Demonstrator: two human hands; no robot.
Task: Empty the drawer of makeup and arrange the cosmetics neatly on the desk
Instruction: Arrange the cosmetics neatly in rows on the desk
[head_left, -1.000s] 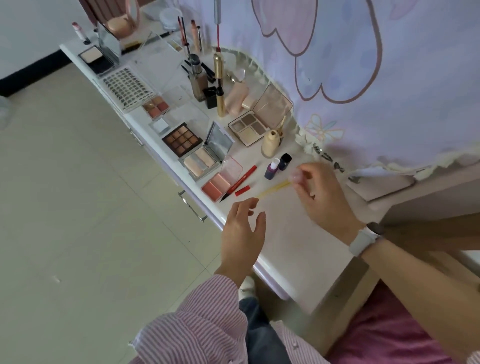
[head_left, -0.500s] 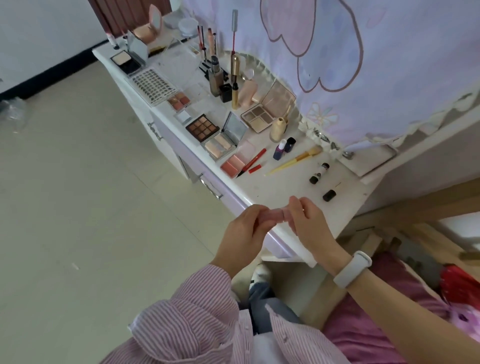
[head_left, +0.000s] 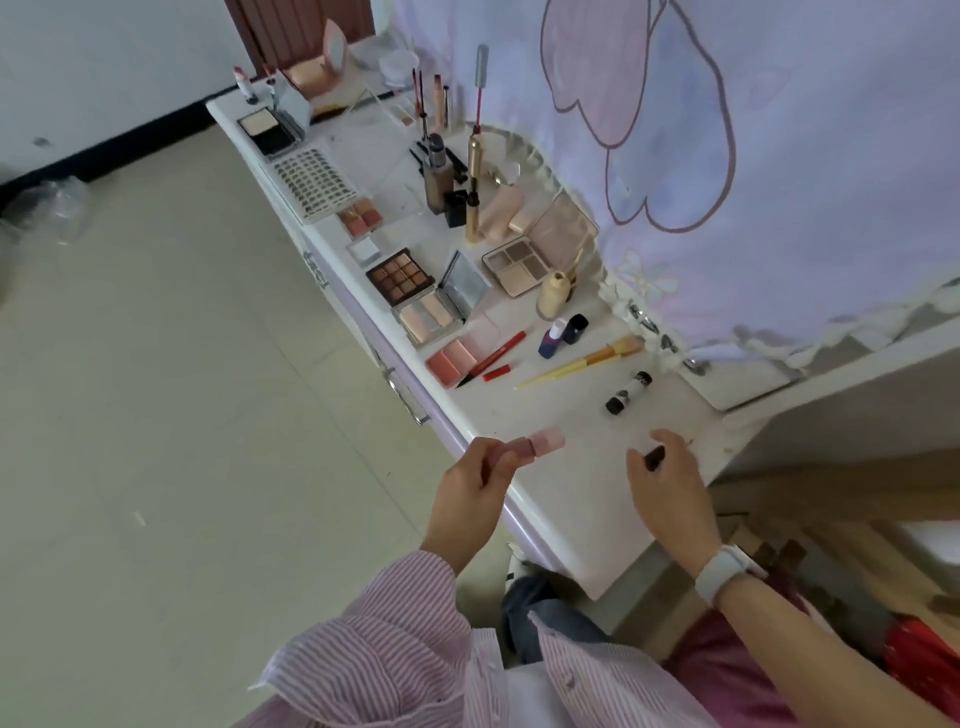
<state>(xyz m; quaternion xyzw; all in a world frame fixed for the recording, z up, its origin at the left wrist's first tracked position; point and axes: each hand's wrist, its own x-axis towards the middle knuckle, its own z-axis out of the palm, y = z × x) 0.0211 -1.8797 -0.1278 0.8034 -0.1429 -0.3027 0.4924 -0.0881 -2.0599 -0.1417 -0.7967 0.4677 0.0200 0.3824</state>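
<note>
My left hand (head_left: 467, 499) holds a pink lipstick tube (head_left: 540, 444) over the front edge of the white desk (head_left: 571, 509). My right hand (head_left: 670, 493) is low over the desk's right part, thumb and forefinger pinched on a small dark cap (head_left: 654, 457) that rests on the surface. Cosmetics lie in a row along the desk: a yellow-handled brush (head_left: 576, 364), a red liner pencil (head_left: 493, 356), a black-and-white tube (head_left: 628, 392), a pink blush palette (head_left: 457, 358), and a brown eyeshadow palette (head_left: 400, 275). The drawer front with its handle (head_left: 410, 400) looks closed.
Bottles, mascaras and a gold tube (head_left: 474, 187) stand further back beside a cloth-draped mirror (head_left: 727, 156). A nail-tip tray (head_left: 314, 182) and compact (head_left: 267, 130) sit at the far end. Tiled floor lies left; bedding (head_left: 909, 660) is at lower right.
The yellow brush was laid on the desk. Both hands then held the pink tube together; now my right hand has left it and moved right onto the dark cap. The view has pulled back.
</note>
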